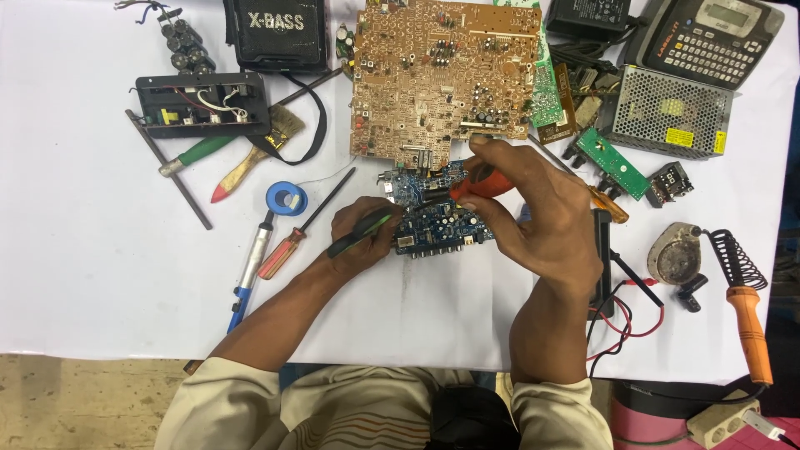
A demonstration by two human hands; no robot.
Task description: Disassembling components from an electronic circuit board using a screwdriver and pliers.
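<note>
The small blue circuit board point(433, 218) lies flat near the middle of the white bench point(83, 250), just below the large brown circuit board point(442, 75). The left hand point(362, 237) rests on the blue board's left edge, its fingers closed round a slim green-and-black tool point(360, 232) that lies across them. The right hand point(529, 212) hovers over the board's right half, fingers clamped on an orange-handled tool point(483, 185) whose dark tip points down toward the board's upper middle.

The work in hand looks like close work on one spot of the blue board, with the left hand steadying it. The next move would call for a steady tip placed on a small part while the board is kept from sliding.

The right hand covers the board's right end, so what sits there is hidden. The spot where the tip meets the board is too small to read, and whether it touches cannot be told. A soldering iron point(746, 308) rests well apart at the right, and a red-handled screwdriver point(287, 246) lies to the left.
</note>
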